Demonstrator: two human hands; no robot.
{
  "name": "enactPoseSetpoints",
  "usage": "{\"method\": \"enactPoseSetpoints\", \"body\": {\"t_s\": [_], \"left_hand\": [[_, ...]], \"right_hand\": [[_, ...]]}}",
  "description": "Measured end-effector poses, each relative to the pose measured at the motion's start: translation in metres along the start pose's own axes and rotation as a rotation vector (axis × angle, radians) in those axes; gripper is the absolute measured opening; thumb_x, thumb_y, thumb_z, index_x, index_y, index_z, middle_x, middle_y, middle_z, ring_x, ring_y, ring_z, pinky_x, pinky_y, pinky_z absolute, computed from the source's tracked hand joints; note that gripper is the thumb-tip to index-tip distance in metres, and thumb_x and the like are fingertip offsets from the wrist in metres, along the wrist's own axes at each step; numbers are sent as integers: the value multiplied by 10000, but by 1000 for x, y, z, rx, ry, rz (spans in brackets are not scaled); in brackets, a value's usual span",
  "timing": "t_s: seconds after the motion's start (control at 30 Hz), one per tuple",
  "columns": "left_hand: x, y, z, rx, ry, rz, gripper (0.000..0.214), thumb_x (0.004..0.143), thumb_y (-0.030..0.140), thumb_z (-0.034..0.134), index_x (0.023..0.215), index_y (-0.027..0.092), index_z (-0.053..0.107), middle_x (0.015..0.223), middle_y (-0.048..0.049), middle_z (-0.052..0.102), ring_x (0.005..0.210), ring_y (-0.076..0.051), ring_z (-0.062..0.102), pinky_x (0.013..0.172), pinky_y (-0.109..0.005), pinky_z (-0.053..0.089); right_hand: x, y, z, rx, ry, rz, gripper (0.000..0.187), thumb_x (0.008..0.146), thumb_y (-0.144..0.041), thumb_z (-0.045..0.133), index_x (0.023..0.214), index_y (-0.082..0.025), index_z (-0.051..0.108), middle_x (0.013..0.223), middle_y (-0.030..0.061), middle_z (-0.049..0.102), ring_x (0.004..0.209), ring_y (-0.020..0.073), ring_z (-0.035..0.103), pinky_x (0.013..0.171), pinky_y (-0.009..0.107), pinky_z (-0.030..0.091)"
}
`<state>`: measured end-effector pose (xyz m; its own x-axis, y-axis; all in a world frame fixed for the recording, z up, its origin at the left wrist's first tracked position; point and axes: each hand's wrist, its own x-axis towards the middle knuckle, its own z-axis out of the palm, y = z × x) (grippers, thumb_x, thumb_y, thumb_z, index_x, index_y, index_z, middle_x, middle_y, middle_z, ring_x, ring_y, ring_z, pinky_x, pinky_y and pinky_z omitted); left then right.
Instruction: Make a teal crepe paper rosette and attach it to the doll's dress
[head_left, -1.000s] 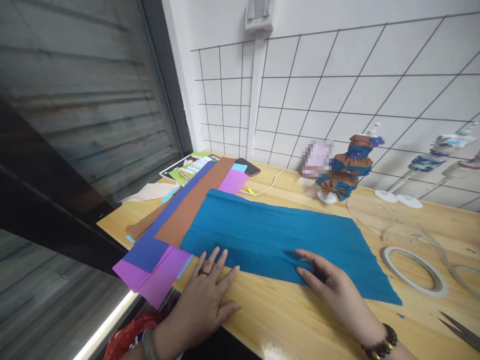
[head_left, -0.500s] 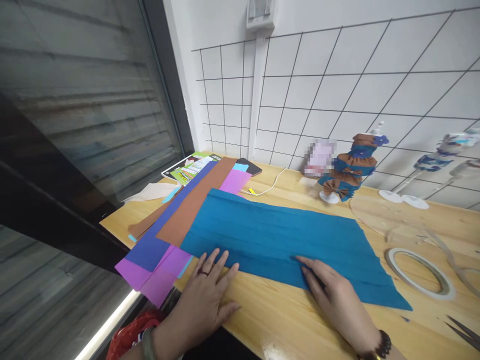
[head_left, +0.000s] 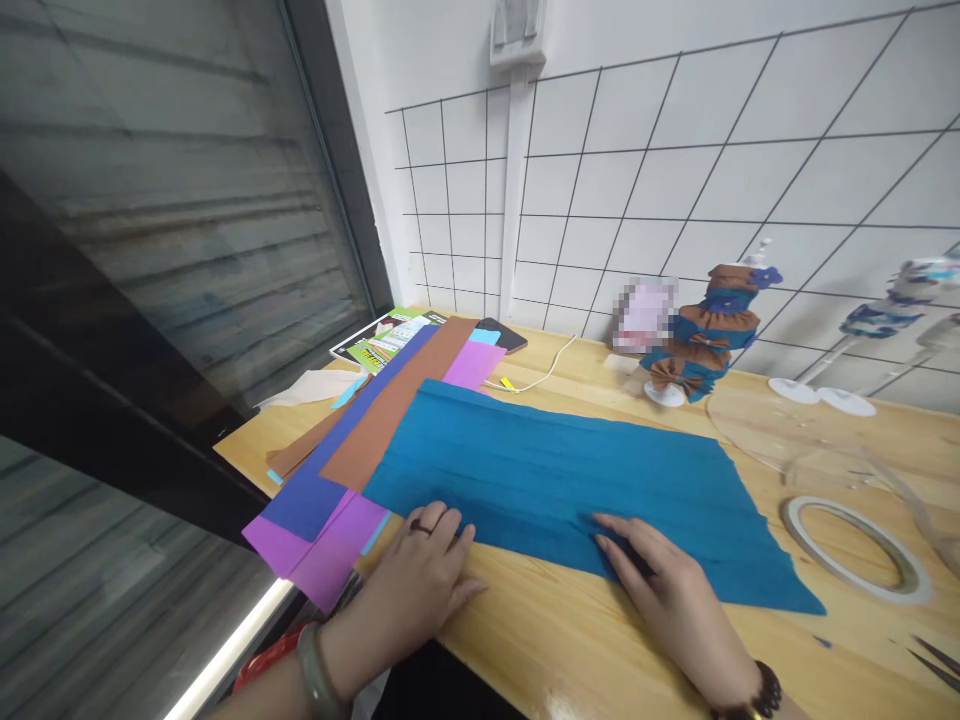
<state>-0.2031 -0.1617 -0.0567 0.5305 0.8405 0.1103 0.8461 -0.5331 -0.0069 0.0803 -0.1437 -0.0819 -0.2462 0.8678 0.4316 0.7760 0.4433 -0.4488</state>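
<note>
A long teal crepe sheet [head_left: 555,470] lies flat on the wooden table [head_left: 570,640]. My left hand [head_left: 420,580], with a ring and a green bangle, has its fingers curled onto the sheet's near left corner. At the middle of the sheet's near edge, my right hand [head_left: 671,590], wearing a bead bracelet, pinches a small fold.
Purple, blue and brown paper sheets [head_left: 330,490] fan out left of the teal sheet, overhanging the table edge. A tape ring [head_left: 851,545], clear plastic strips [head_left: 825,450] and scissor tips [head_left: 934,655] lie to the right. A paper-dressed bottle figure [head_left: 705,340], phone [head_left: 501,333] and booklet [head_left: 375,340] sit near the wall.
My left hand's fingers went from spread flat to curled at the sheet's corner. My right hand slid a little along the near edge; the view shifted slightly.
</note>
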Motion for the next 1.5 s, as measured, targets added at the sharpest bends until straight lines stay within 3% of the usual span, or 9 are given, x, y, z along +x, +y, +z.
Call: {"method": "enactPoseSetpoints", "body": {"t_s": [0.23,0.4,0.5,0.6,0.73,1.03,1.17,1.37,1.5], "left_hand": [[25,-11,-6,92,-74,158,294,905,359,340,800,167,536,771,-60,568,765,-207,548,638,-333,456],[43,-14,-10,204,-73,92,307,913,328,335,1166,168,403,625,-20,584,525,-182,576,445,-256,389],[52,-13,-14,227,-104,195,346,884,189,383,1228,184,342,586,-3,586,510,-184,585,450,-254,394],[58,-11,-16,225,-148,248,227,834,114,413,1049,178,446,588,-15,589,513,-208,586,456,-282,408],[60,-9,-15,225,-152,255,89,814,103,432,861,178,444,603,-30,591,537,-217,592,479,-294,420],[57,-5,-8,273,-126,225,86,819,113,443,882,168,428,615,-44,578,540,-220,585,473,-288,409],[54,-5,-4,274,-99,222,69,826,124,435,876,172,430,636,-51,579,541,-232,581,457,-299,407],[53,-4,-3,246,-65,213,40,851,142,403,863,170,430,652,-63,584,561,-225,586,457,-289,403],[51,-2,-4,225,-66,206,50,857,145,392,862,166,437,660,-64,580,580,-225,588,464,-289,397]], "right_hand": [[-3,-2,-4,35,48,-75,220,874,-265,467,1067,-232,568,939,47,671,857,175,632,718,281,523],[-8,-1,-8,-11,19,-146,274,886,-247,436,1146,-224,519,932,57,658,842,179,625,712,297,517],[-8,0,-8,-46,-25,-162,296,900,-232,399,1181,-221,494,929,67,648,819,179,619,689,305,514],[-7,1,-9,-82,-60,-177,312,903,-231,383,1196,-223,491,920,69,646,789,178,623,674,302,515],[-5,-1,-8,-103,-76,-162,311,904,-229,375,1186,-224,506,894,65,651,758,170,632,648,278,518],[-3,2,-4,-218,-78,-163,298,896,-264,405,1131,-176,565,933,100,658,816,202,632,725,340,517],[-5,-8,-6,-253,-70,-299,319,869,-224,465,1168,-155,553,1103,133,627,1003,249,585,857,439,468],[0,-42,1,-288,-136,-560,392,860,-204,495,1252,-197,498,1329,94,483,1254,266,380,1010,505,333],[1,-47,7,-294,-198,-614,429,859,-253,503,1276,-157,476,1330,113,468,1234,268,403,981,464,397]]}}
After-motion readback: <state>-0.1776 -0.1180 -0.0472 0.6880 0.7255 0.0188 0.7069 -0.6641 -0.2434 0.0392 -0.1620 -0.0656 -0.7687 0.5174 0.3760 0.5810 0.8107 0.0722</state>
